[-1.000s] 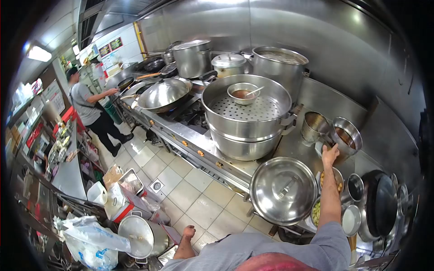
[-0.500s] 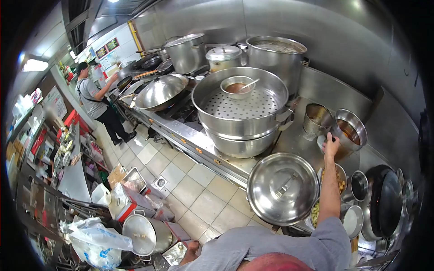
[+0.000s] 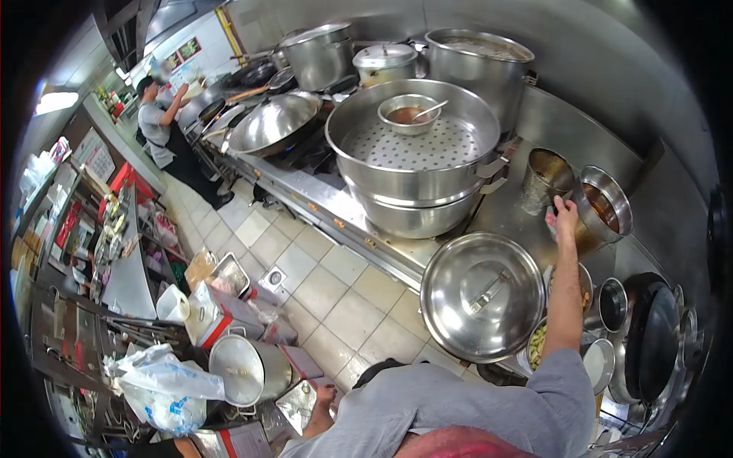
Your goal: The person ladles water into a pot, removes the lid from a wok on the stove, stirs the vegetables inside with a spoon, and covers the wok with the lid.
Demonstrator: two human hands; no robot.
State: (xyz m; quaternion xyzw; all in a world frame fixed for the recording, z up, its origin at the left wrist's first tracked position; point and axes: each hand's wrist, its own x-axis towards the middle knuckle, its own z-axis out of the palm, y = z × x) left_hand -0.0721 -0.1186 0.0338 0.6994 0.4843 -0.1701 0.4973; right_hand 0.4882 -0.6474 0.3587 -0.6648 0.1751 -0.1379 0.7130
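My right hand (image 3: 563,217) reaches over the steel counter between a dented metal pot (image 3: 548,180) and a steel pot with reddish-brown liquid (image 3: 603,204). Its fingers are curled close to the second pot's wall. A pale patch shows at the thumb, too small to make out. My left hand (image 3: 324,403) hangs low at my side, fingers bent in, above a square metal tin (image 3: 296,404). Nothing shows in it. Near my right forearm lie a large round steel lid (image 3: 458,305), a bowl of green chopped pieces (image 3: 537,347) and a container of white contents (image 3: 598,365).
A wide steamer (image 3: 416,179) holds a small bowl of sauce (image 3: 410,114) with a spoon. Behind it stand tall stockpots (image 3: 479,76). A domed wok lid (image 3: 276,126) sits further left. A co-worker (image 3: 164,130) stands at the far stove. Tins and a lidded pot (image 3: 238,372) crowd the floor.
My view has tilted, so the counter appears higher. My right hand remains between the two pots, which have not visibly moved. The co-worker's hands now hold something pale.
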